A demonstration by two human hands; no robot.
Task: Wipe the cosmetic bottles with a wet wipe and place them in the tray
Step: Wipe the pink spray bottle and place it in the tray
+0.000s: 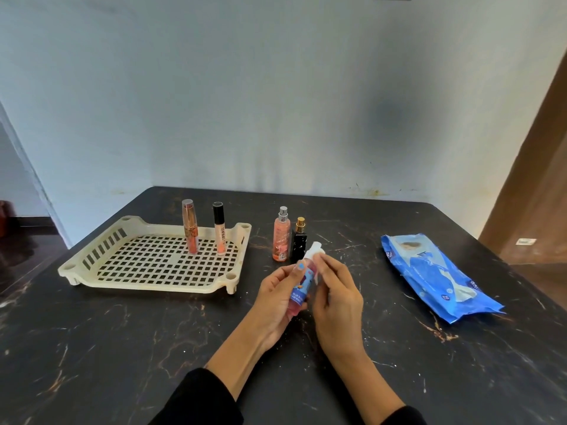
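My left hand (277, 297) grips a pink bottle with a blue label (299, 294), held tilted above the table. My right hand (333, 297) pinches a white wet wipe (314, 251) against the bottle's top. A cream slotted tray (92, 259) lies at the left; a rose-gold lipstick tube (190, 228) and a black-capped lip gloss (219, 230) stand upright in it. Just right of the tray, a peach spray bottle (281, 236) and a small black bottle with a gold cap (299, 240) stand on the table.
A blue wet-wipe pack (435, 276) lies on the right of the dark marble table (122, 332). A pale wall runs behind the table's far edge, and a brown door stands at the far right.
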